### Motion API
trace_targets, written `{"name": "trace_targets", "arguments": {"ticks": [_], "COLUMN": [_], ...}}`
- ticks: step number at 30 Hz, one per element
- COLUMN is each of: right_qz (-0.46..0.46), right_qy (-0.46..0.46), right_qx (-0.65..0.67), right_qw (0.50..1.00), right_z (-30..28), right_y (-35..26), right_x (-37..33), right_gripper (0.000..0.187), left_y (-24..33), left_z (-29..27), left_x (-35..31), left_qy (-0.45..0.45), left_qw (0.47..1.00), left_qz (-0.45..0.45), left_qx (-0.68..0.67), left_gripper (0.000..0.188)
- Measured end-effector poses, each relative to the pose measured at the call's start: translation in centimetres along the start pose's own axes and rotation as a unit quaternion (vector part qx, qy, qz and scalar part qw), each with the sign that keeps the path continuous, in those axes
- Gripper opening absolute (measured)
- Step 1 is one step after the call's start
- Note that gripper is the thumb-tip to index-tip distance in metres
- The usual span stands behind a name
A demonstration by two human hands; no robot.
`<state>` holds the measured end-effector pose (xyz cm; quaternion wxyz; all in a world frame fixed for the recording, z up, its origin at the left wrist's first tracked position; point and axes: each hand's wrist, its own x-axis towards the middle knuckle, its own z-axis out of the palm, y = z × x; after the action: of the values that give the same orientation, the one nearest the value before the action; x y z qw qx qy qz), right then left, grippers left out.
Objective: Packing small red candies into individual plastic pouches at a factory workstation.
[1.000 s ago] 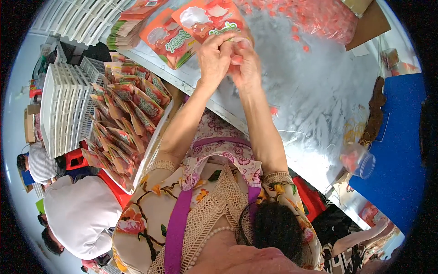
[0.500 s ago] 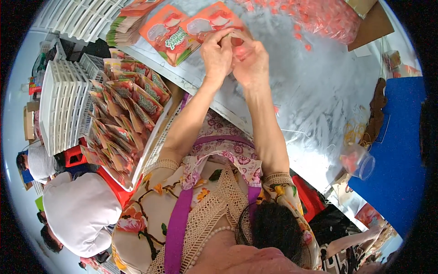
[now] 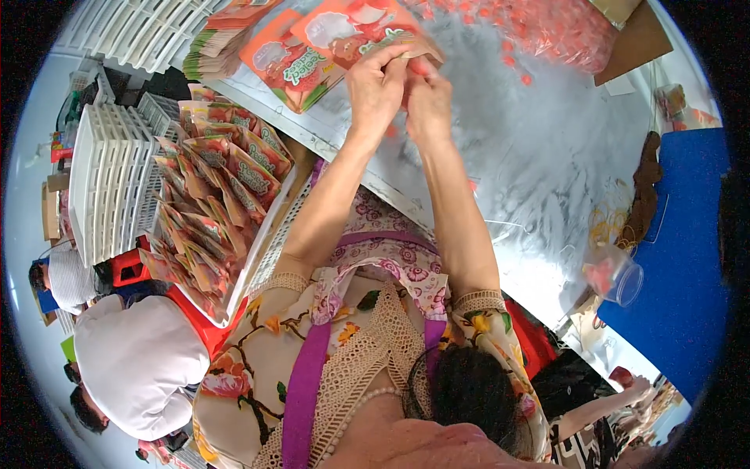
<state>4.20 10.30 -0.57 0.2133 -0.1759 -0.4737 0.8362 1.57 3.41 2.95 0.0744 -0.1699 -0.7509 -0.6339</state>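
Note:
Over the table's far edge, my left hand point(image 3: 373, 92) pinches the near edge of a red-orange printed pouch point(image 3: 348, 30). The pouch is tilted, its mouth toward me. My right hand point(image 3: 428, 108) is closed against that mouth, with small red wrapped pieces point(image 3: 422, 66) showing at its fingers. How many it holds is hidden. Beneath and to the left lies another flat pouch point(image 3: 285, 64) of the same print.
A stack of pouches point(image 3: 215, 51) stands at the far left. Filled pouches point(image 3: 219, 180) crowd a white basket beside white stacked crates point(image 3: 109, 180). A bag of red pieces point(image 3: 562, 35) lies far right, a clear plastic cup point(image 3: 621, 280) nearer. Co-workers point(image 3: 141, 359) sit at left.
The pouch in my left hand has been lifted and tilted up from the table. My right hand has closed and shifted slightly left, to the pouch mouth. At lower right, another person's hand has appeared holding something red.

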Motion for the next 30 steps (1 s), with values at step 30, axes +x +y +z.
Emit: {"name": "trace_targets", "arguments": {"ticks": [30], "right_qz": [-0.186], "right_qy": [-0.046], "right_qx": [-0.384], "right_qw": [0.903], "right_z": [0.6], "right_y": [-9.5], "right_x": [0.5], "right_gripper": [0.032], "left_y": [0.8], "left_z": [-2.2], "left_x": [4.6], "left_qy": [-0.046], "left_qw": [0.997], "left_qz": [0.001], "left_qx": [0.055], "left_gripper": [0.023]}}
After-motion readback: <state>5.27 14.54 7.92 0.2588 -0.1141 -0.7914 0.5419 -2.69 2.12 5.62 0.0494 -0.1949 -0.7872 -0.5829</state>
